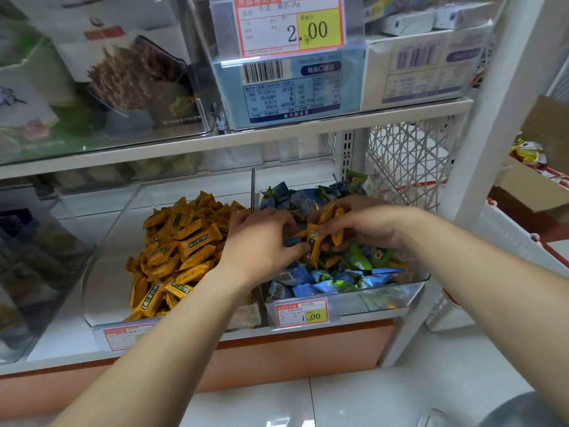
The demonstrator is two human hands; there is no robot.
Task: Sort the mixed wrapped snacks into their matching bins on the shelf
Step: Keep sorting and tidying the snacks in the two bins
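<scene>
Reaching into the right-hand clear bin [397, 295], both your hands meet over the blue and green wrapped snacks [326, 280].

Your left hand [261, 241] pinches one orange-wrapped snack [312, 246] between thumb and fingers — its long axis runs near upright, one end down toward the blue packets, the other up toward your right hand. Your right hand [366, 223], palm down and fingers curled, grips several more orange pieces [331, 215], fanned out at a slant. Both forearms come in from below, angled toward each other. Beside them, the left bin [101, 260] holds the matching orange heap [178, 254], lying every which way. A price tag [303, 314] reading 1.00 fronts the right bin.
</scene>
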